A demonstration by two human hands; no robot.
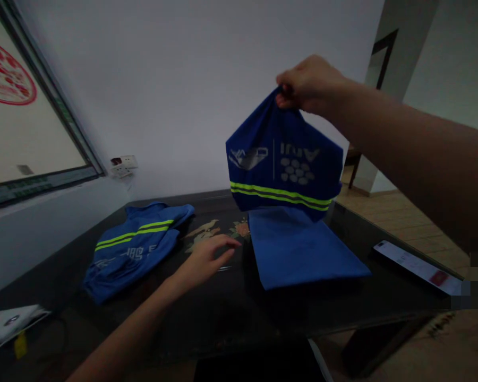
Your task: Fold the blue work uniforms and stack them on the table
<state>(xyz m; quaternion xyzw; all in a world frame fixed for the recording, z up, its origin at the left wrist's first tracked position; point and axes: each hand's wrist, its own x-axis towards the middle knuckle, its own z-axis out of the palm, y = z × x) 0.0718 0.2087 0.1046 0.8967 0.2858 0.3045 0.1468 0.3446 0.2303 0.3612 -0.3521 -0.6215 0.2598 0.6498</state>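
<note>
My right hand (308,85) is raised, its fingers closed on the top edge of a dark blue folded garment (279,175). That garment hangs with yellow-green reflective stripes and grey printing facing me. Just below it, a lighter blue folded cloth (302,254) lies flat on the black table; whether the two touch is unclear. Over the table, left of the cloth, my left hand (211,257) is empty, thumb and fingers apart. Farther left lies a crumpled blue garment (137,246) with similar stripes and pale lettering.
A phone (418,268) with a lit screen lies at the table's right side. A white object with a cable (14,323) is at the left edge. The glossy black table (207,313) has a painted flower pattern. Wall sockets (123,164) and a window are behind on the left.
</note>
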